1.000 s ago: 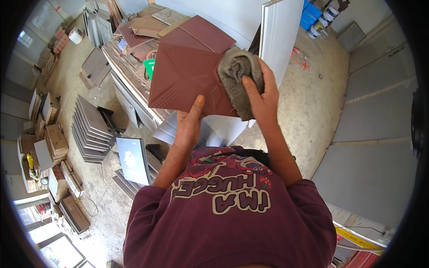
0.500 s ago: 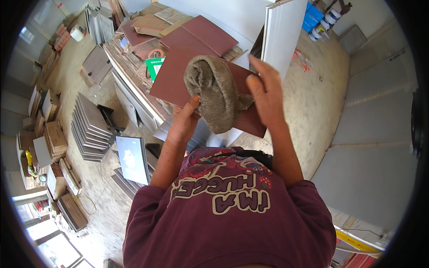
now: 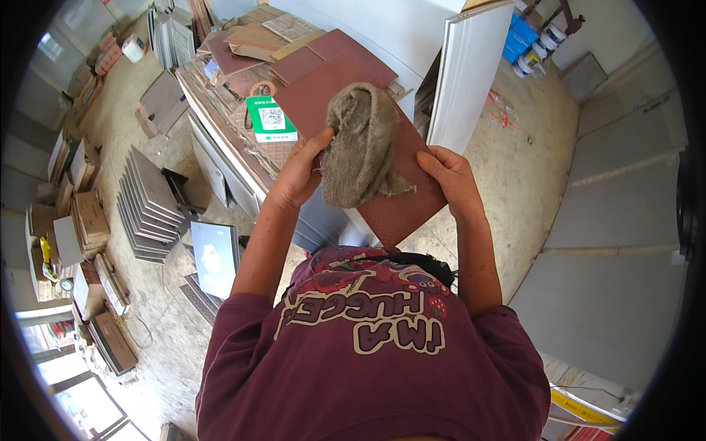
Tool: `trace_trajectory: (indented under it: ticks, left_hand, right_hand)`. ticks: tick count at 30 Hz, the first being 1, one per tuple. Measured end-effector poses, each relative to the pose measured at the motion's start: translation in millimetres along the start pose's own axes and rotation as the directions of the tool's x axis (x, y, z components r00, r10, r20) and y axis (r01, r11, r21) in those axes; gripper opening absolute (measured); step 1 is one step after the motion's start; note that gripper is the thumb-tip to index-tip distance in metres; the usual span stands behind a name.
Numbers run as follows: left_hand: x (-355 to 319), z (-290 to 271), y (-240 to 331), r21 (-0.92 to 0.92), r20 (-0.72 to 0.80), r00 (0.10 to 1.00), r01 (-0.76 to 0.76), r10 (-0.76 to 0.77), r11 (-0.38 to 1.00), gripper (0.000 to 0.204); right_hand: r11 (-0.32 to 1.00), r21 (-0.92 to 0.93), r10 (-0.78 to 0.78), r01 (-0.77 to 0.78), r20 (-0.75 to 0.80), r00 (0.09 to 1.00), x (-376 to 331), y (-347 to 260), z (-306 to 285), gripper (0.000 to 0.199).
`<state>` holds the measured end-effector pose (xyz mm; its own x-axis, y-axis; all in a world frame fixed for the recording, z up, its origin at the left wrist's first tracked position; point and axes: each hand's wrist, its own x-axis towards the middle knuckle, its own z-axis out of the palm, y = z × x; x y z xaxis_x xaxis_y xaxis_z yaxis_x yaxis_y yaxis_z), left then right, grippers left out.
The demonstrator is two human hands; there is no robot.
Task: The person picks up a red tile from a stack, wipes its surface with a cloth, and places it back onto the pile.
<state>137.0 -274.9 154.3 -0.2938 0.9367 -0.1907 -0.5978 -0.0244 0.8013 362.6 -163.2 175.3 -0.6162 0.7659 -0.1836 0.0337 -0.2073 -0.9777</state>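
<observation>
One red-brown tile (image 3: pixel 412 163) and one grey-brown cloth (image 3: pixel 358 145) are in the hands. On the surface (image 3: pixel 220 138) beyond lie at least two more red-brown plates (image 3: pixel 354 47), one green-and-white card (image 3: pixel 272 119) and one orange roll (image 3: pixel 262 89); three white buckets (image 3: pixel 540 51) stand at the far right.

The left hand (image 3: pixel 300 167) reaches up from the near left, nearly closed on the tile's left side, its thumb against the cloth's left edge; whether it also pins the cloth I cannot tell. The right hand (image 3: pixel 451 178) has the tile's right side pinched, thumb on top, remaining fingers mostly hidden beneath. Both elbows are bent.

The tile is held in front of the chest, near the surface's near right end. Its longer side, as seen, runs from far left to near right, one corner pointing near. The bunched cloth lies on it, long axis running far to near, a frayed end trailing right.
</observation>
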Motion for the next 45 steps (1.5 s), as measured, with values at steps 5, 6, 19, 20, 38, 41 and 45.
trace_trajectory:
  ticks: [5, 6, 19, 20, 38, 41, 45]
  left_hand:
    - [11.2, -10.7, 1.4, 0.164, -0.035, 0.999, -0.021, 0.027, 0.986, 0.058]
    - [10.1, -6.5, 2.0, 0.417, -0.07, 0.951, -0.245, 0.3, 0.875, 0.06]
    - [13.2, 64.5, 13.0, 0.808, 0.576, 0.557, -0.498, 0.598, -0.315, 0.046]
    - [20.6, 58.2, 18.1, 0.811, 0.561, 0.537, -0.511, 0.63, -0.287, 0.045]
    - [-38.2, 59.0, -21.8, 0.654, 0.705, 0.477, -0.724, 0.525, -0.221, 0.043]
    - [-51.5, 57.3, -29.0, 0.614, 0.736, 0.47, -0.766, 0.488, -0.188, 0.042]
    - [-58.4, 47.8, -30.3, 0.594, 0.684, 0.47, -0.803, 0.557, -0.052, 0.034]
  right_hand:
    - [0.996, 0.089, 0.009, 0.002, -0.126, 0.992, -5.5, 2.8, 2.5, 0.027]
    - [0.996, 0.085, 0.01, 0.003, -0.153, 0.988, -6.0, 5.2, 1.8, 0.027]
    - [0.996, 0.071, -0.047, 0.056, -0.116, 0.992, -20.0, 17.5, 14.1, 0.028]
    - [0.997, 0.059, -0.044, 0.052, -0.12, 0.992, -22.1, 14.4, 15.0, 0.029]
    - [0.976, 0.177, -0.071, 0.125, -0.281, 0.957, -19.8, 18.1, 23.3, 0.024]
    - [0.973, 0.185, -0.068, 0.138, -0.343, 0.937, -15.1, 24.3, 17.9, 0.022]
    - [0.973, 0.177, -0.065, 0.151, -0.417, 0.907, -10.3, 23.4, 14.3, 0.024]
